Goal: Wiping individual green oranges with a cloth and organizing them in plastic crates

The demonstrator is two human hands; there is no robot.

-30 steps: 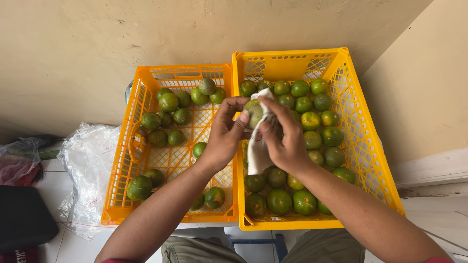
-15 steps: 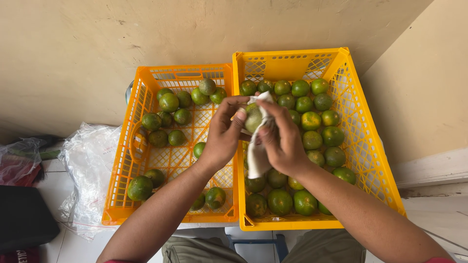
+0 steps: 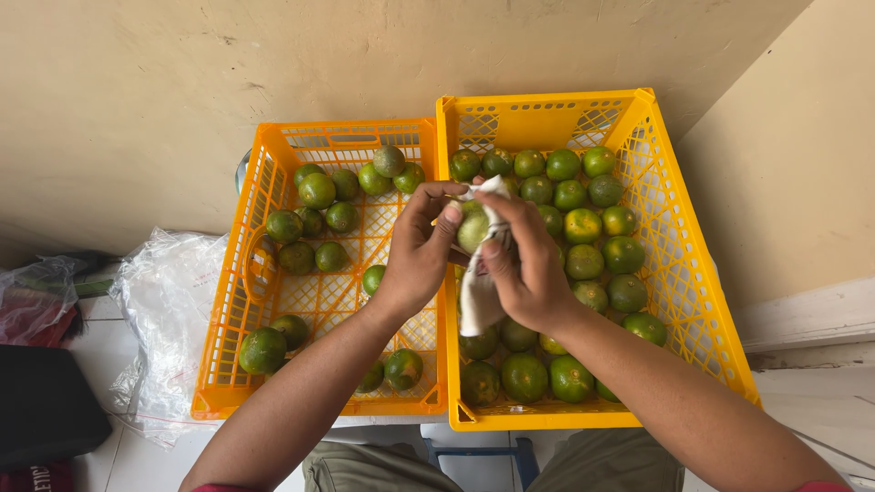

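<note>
Green citrus fruit [image 3: 473,228], cloth-wrapped [image 3: 480,287]

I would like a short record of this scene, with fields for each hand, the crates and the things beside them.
left hand: holds a green citrus fruit at its fingers
right hand: presses a white cloth against the fruit
left crate: orange, sparsely filled with green fruits
right crate: yellow, more densely filled with green fruits
beside crates: clear plastic bag on the floor at the left
</note>
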